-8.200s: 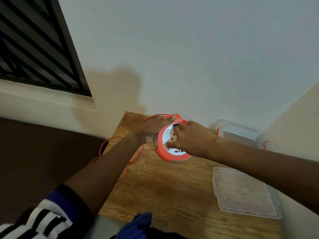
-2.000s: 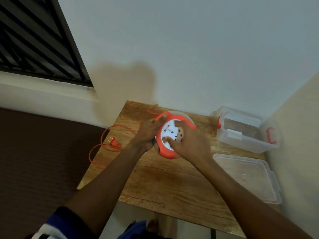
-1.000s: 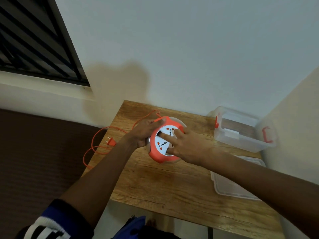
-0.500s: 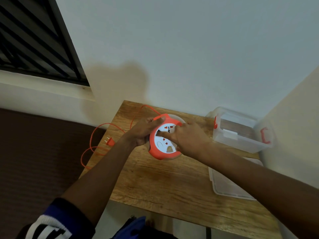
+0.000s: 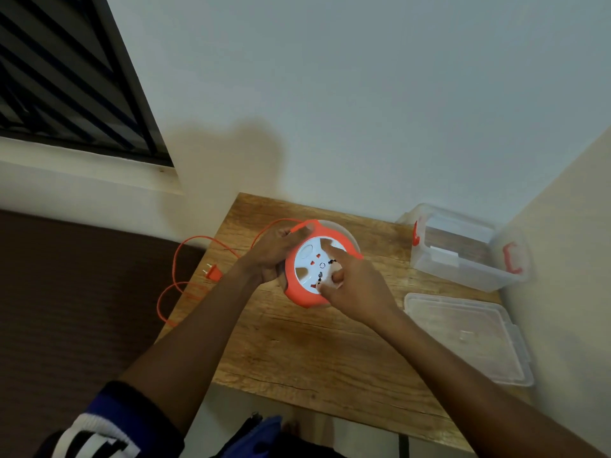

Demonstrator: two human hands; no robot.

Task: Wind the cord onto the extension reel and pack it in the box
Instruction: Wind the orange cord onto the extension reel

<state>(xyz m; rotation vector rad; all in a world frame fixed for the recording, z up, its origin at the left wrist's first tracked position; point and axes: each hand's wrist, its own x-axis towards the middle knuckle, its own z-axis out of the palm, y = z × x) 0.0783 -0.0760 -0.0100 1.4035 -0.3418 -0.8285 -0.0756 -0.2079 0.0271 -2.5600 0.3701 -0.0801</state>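
Note:
An orange extension reel point(image 5: 299, 292) with a white socket face is held tilted above the wooden table point(image 5: 314, 352). My left hand point(image 5: 274, 251) grips its left rim, where the orange cord point(image 5: 185, 246) enters. My right hand point(image 5: 355, 285) lies on the white face, index finger stretched across it and other fingers curled into its recesses. The loose cord loops off the table's left edge, and its plug point(image 5: 213, 272) hangs beside that edge. The clear plastic box point(image 5: 463, 249) with red latches stands open at the back right.
The box's clear lid point(image 5: 469, 342) lies flat on the table's right side, near the beige side wall. A white wall runs behind the table, and a dark surface lies left of it. Blue cloth shows at the bottom edge.
The white face has turned under my right hand's fingers, and the hand has shifted lower on it. The loose loop of cord is shorter and the plug sits closer to the table.

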